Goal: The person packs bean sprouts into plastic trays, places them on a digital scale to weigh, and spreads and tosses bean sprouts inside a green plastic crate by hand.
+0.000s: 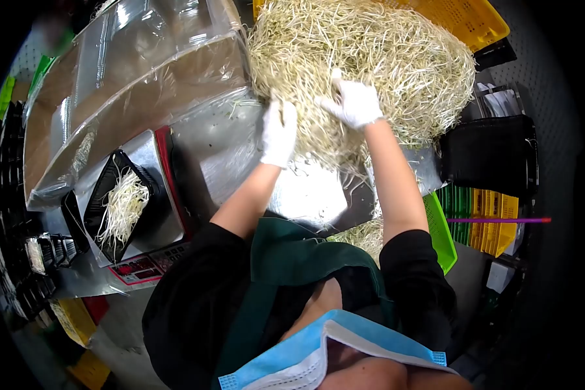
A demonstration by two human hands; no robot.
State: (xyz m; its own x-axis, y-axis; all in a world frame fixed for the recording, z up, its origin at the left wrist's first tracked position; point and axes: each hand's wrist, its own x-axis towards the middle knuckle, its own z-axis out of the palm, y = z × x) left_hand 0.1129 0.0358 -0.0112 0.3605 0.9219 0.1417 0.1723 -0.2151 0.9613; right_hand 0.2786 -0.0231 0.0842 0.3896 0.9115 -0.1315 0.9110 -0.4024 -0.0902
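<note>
A large heap of pale bean sprouts (pixel 396 65) covers the far side of the metal table (pixel 221 143). My left hand (pixel 280 133), in a white glove, is at the heap's near left edge, its fingers apart and pointing away from me. My right hand (pixel 354 104), also gloved in white, lies over the sprouts with thumb and fingers spread. Between the two hands the loose sprouts look slightly blurred. On a scale (pixel 156 175) to the left rests a black tray (pixel 151 185) holding a portion of sprouts (pixel 125 207).
A plastic-lined cardboard box (pixel 156 78) stands at the upper left. Black trays (pixel 491 153) are at the right. A green basket (pixel 439 234) is near my right elbow, with yellow crates (pixel 494 218) beyond it. An orange crate (pixel 468 19) is behind the heap.
</note>
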